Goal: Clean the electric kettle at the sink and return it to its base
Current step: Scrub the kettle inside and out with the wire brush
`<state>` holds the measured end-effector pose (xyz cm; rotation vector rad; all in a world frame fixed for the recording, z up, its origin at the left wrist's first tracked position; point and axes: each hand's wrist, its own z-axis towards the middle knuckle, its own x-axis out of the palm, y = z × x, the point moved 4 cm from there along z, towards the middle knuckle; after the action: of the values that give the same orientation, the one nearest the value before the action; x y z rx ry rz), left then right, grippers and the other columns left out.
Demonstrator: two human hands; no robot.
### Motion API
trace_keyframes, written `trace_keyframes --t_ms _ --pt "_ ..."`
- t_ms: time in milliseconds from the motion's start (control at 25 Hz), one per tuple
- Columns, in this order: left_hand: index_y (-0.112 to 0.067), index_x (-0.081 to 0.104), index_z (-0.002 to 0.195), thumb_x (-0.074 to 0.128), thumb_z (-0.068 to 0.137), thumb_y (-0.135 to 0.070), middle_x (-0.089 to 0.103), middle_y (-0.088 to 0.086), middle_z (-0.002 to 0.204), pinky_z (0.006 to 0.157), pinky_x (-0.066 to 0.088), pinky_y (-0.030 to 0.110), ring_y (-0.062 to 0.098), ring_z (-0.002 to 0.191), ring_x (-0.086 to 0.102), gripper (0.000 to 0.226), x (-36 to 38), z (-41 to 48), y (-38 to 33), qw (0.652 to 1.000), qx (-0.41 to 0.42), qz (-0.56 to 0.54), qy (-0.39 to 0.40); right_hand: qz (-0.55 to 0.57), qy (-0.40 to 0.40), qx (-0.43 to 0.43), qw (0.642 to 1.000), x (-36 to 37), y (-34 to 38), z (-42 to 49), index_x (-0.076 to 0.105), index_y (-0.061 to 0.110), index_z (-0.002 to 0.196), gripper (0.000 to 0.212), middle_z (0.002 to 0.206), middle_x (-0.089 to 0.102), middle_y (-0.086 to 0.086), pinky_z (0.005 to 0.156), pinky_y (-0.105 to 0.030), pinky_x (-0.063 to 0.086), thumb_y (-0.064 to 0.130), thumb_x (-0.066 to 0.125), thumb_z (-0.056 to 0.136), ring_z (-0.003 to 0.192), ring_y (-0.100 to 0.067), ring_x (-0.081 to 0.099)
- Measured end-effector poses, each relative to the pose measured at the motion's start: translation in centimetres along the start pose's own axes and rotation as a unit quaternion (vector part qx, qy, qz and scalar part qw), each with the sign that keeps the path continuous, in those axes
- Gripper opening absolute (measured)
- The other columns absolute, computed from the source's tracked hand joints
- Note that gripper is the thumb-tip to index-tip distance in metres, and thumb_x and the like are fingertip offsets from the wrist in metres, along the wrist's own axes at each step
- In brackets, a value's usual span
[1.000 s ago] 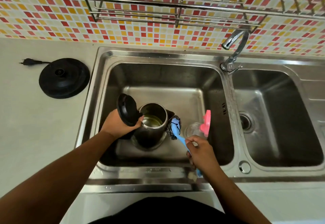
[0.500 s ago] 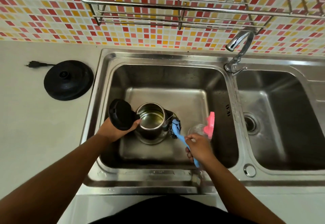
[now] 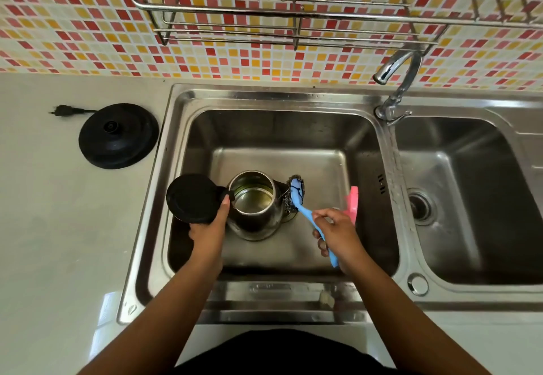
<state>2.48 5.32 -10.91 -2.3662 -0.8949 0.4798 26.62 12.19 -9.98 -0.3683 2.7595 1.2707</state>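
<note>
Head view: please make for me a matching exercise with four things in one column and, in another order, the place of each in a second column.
Things:
1. kettle
2. kettle base
3. scrubber
4. tap

Places:
a. on the counter
b. held by its blue handle in the right hand
c. standing in the left basin, lid open
d. mounted at the back rim of the sink

Pairs: 1-c, 2-a, 3-b, 4-d
</note>
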Motion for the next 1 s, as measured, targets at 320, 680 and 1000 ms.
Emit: trace_keyframes --t_ms 320,680,1000 --pt "-0.01 0.04 0.142 0.057 0.1 -0.022 0.05 0.016 0.134 0.093 0.052 0.051 0.043 0.114 0.058 0.047 5.5 -1.9 -0.2 0.981 -0.126 -0.013 0.147 -0.009 0.022 0.065 0.998 0.6 -2.5 -1.9 0.063 0.008 0.105 0.016 0.063 0.049 -0.01 0.034 -0.016 0.029 0.017 0.052 0.097 0.035 -0.01 0.037" --pt "-0.002 0.039 0.128 0.031 0.094 0.012 0.033 0.03 0.135 0.092 0.047 0.062 0.064 0.128 0.037 0.037 3.1 -0.9 -1.0 0.954 -0.214 -0.131 0.164 0.036 0.068 -0.02 0.997 -0.1 -0.4 -2.3 0.064 0.011 0.106 0.016 0.065 0.05 -0.011 0.036 -0.018 0.028 0.019 0.052 0.098 0.037 -0.011 0.035" --pt "0.02 0.024 0.141 0.033 0.079 0.012 0.04 0.052 0.133 0.077 0.058 0.06 0.066 0.119 0.047 0.064 -0.3 -1.4 -1.8 0.921 -0.213 -0.161 0.285 -0.069 0.001 -0.108 0.992 -2.4 1.6 -2.2 0.067 0.014 0.103 0.013 0.062 0.052 -0.012 0.034 -0.021 0.032 0.014 0.056 0.096 0.035 -0.01 0.038"
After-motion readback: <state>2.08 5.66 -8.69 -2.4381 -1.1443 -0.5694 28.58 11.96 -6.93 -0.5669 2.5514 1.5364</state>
